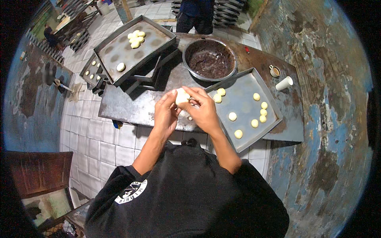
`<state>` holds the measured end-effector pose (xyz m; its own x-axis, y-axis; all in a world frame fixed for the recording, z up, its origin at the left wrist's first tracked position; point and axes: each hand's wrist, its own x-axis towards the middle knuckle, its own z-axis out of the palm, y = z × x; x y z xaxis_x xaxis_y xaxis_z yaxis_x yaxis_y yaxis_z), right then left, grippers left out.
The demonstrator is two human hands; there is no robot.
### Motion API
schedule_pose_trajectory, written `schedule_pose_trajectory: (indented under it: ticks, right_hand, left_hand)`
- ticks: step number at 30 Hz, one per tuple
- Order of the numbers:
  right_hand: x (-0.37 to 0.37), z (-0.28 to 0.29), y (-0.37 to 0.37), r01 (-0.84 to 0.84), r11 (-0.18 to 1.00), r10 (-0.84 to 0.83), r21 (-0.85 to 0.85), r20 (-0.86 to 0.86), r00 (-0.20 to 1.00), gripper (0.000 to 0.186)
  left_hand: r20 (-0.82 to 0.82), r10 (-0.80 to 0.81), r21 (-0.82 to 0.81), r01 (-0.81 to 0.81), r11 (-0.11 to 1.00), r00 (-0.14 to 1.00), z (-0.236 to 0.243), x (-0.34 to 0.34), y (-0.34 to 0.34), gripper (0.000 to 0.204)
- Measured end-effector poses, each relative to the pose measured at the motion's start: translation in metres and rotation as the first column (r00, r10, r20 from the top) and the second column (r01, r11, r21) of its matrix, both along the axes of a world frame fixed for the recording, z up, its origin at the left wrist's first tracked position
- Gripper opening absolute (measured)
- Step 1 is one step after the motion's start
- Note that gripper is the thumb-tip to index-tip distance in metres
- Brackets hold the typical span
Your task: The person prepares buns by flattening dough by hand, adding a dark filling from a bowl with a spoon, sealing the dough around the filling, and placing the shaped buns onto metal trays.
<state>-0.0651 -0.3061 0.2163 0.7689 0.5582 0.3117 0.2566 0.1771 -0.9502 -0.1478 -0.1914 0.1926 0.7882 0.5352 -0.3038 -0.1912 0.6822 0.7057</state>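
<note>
A pale piece of dough (182, 97) is held up between my two hands over the near edge of the table. My left hand (166, 112) pinches its left side with fingertips and thumb. On its other side, my right hand (204, 110) has its fingers closed against the dough. Something small and shiny shows by the right fingers, too small to name. Just beyond my hands stands a round metal bowl (185, 63) with dark, crumbly filling (209, 62) in it. To the right, a metal tray (242, 105) carries several dough balls (232, 116), some touching each other.
On the left, a raised tray (113, 51) holds clustered dough balls (136, 39) and a single one. A lower tray (90, 75) sits beyond it. A cup (274, 71) and a white cylinder (284, 83) stand far right. Another person (195, 16) stands behind the table.
</note>
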Motion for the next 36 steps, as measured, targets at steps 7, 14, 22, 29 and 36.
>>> schedule_pose_trajectory:
  ticks: [7,14,22,29,36]
  right_hand:
    - [0.02,-0.008,-0.009,0.116,0.991,-0.089,-0.068,0.318,0.944,0.031]
    - [0.029,0.001,-0.015,-0.013,0.986,0.02,-0.168,0.039,0.999,0.02]
    - [0.014,-0.01,0.002,-0.025,0.972,0.122,-0.234,0.409,0.904,0.028]
    - [0.02,-0.02,0.057,-0.187,0.977,0.153,-0.102,-0.275,0.949,0.016]
    - [-0.02,-0.023,0.129,0.029,0.982,0.01,-0.185,0.202,0.979,0.017]
  left_hand:
    - [0.15,0.03,0.142,-0.052,0.988,0.988,0.012,0.012,-0.024,0.034]
    - [0.303,-0.033,0.116,-0.002,0.993,0.953,0.015,0.015,-0.017,0.029]
    - [-0.132,0.054,0.087,-0.042,0.995,0.99,0.003,-0.003,0.0,0.029]
    - [0.14,0.148,0.261,-0.18,0.948,0.979,-0.012,-0.002,0.028,0.023]
    - [0.017,0.326,-0.016,-0.325,0.945,0.945,-0.033,0.008,0.1,0.023]
